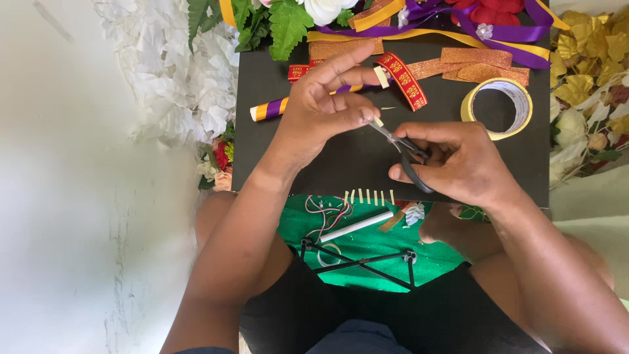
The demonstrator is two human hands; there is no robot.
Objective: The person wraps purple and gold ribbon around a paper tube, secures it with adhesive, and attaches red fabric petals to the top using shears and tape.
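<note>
Now my right hand [452, 164] grips the scissors [403, 145], my left hand [327, 105] pinches a small tape piece [379, 122] at the blades over the black board [341, 164]; several cut strips [370, 196] line its edge, tape roll [498, 108] remains.

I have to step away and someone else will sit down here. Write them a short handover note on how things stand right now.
Left hand: pinches a small pale strip at the fingertips.
Right hand: holds black-handled scissors, blades at that strip.
Black board on the lap: tape roll at right, purple-and-orange wrapped stick at left, red and orange ribbons behind.
Done: a row of cut strips stuck along the board's near edge.
Left: the piece in hand looks uncut.
</note>
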